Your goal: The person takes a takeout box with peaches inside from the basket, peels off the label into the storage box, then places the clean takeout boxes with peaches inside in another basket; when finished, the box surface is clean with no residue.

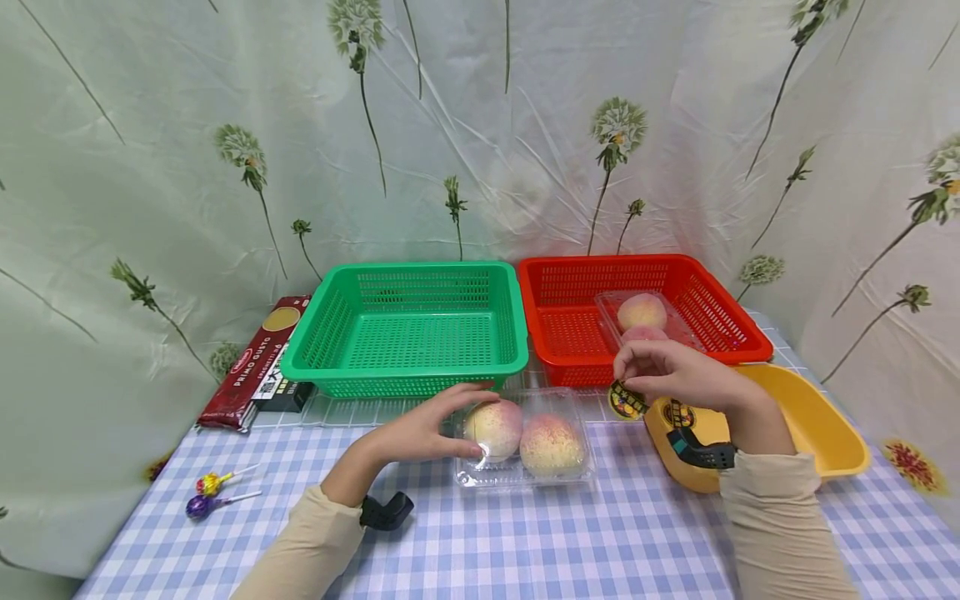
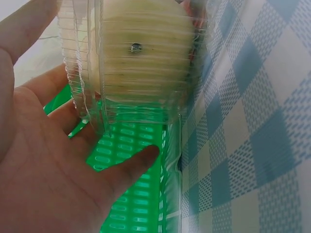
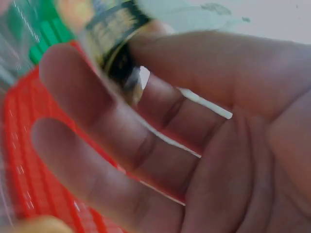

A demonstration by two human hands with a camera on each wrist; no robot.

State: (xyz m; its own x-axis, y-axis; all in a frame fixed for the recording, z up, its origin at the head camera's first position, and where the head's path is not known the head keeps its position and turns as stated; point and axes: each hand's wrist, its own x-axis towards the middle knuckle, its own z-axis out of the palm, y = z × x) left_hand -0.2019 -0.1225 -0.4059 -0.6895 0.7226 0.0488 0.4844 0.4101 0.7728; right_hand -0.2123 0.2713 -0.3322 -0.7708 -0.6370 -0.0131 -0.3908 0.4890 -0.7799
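A clear plastic clamshell box (image 1: pixel 468 481) with two peaches (image 1: pixel 553 444) inside sits on the checked cloth. My left hand (image 1: pixel 431 427) grips its left end, thumb along the front and fingers over the far side; in the left wrist view the hand (image 2: pixel 53 141) spans the ridged edge of the box (image 2: pixel 146 114). To the right of the box and above the cloth, my right hand (image 1: pixel 678 375) pinches a round black-and-yellow sticker (image 1: pixel 627 401) between thumb and finger. The right wrist view shows this sticker (image 3: pixel 114 41) blurred, with the other fingers loosely extended.
Behind are a green basket (image 1: pixel 405 383) and a red basket (image 1: pixel 573 372), the red one holding another clear box of peaches (image 1: pixel 642 312). A yellow basin (image 1: pixel 855 454) with a similar sticker (image 1: pixel 678 414) stands right. Left lie a spaghetti pack (image 1: pixel 251 371) and two lollipops (image 1: pixel 201 506).
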